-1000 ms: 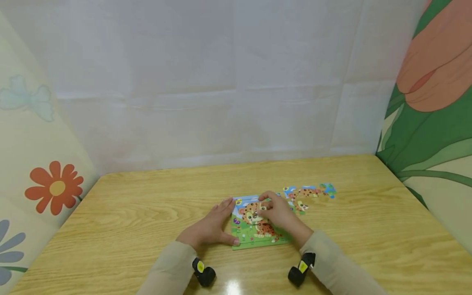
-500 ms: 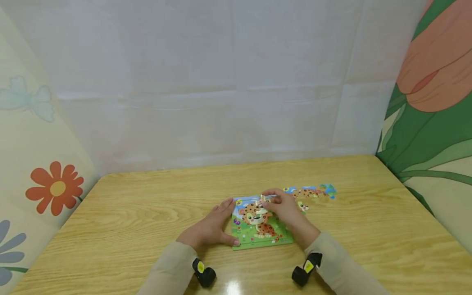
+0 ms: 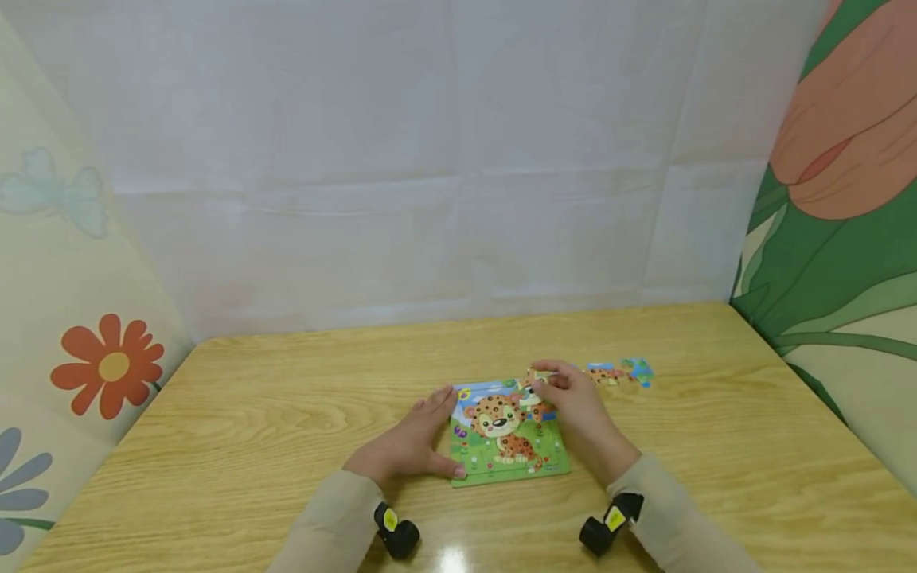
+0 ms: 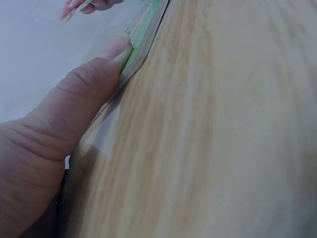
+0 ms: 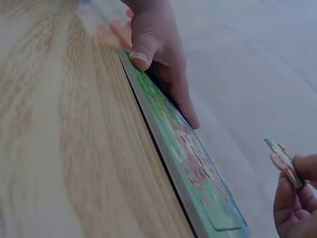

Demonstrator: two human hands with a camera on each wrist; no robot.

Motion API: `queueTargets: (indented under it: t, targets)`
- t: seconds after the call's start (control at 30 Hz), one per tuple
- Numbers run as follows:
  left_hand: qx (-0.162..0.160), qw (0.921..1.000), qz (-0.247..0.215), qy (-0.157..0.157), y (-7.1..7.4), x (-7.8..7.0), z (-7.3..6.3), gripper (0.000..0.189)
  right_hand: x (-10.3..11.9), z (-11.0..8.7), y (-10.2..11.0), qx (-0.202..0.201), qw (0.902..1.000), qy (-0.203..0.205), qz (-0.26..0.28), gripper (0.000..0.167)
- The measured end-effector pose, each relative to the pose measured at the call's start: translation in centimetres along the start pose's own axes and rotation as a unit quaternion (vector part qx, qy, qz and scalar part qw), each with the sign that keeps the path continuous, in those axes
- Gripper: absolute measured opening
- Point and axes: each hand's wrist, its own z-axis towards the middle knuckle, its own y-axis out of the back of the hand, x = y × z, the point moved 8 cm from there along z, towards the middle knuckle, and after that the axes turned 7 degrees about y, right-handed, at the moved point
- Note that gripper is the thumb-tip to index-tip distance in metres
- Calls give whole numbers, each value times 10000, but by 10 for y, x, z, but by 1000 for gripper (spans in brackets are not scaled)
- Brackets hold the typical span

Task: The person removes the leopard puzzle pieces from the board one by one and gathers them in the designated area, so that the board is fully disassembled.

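Wood-grain table (image 3: 286, 406), white backdrop (image 3: 358, 159), left hand (image 3: 404, 446) spread against puzzle (image 3: 505, 434), right hand (image 3: 580, 407) pinching piece (image 5: 282, 161)

Left hand (image 3: 407, 442) bare, right hand (image 3: 586, 414) bare, left sleeve (image 3: 325, 517) long, plain beige, right sleeve (image 3: 677, 513) to match, black left wrist unit (image 3: 402, 539) with rounded end, yellow patch (image 3: 390, 520) on it, black right wrist unit (image 3: 596, 536), similar build, second yellow patch (image 3: 614, 519)

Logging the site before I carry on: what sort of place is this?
Perhaps a playroom-like corner set up for tabletop work: a wood-grain table, creased white sheet behind it, flower pictures on both sides.
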Motion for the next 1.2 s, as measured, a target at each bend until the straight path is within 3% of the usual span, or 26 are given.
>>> queueTargets:
  t: [0.43, 0.67, 0.9, 1.2]
  targets:
    - [-22, 10000, 71, 8, -1, 2, 2, 117, 11, 0, 30, -228, 9987, 333, -322, 35]
    - [-63, 9999, 122, -17, -2, 3, 4, 118, 6, 2, 45, -383, 9990, 210, -121, 37]
    - [-58, 9999, 136, -35, -2, 4, 3, 117, 8, 1, 65, -493, 9968, 277, -564, 37]
    - [-46, 9999, 104, 20, -1, 3, 2, 116, 6, -1, 88, -580, 9962, 161, -623, 39]
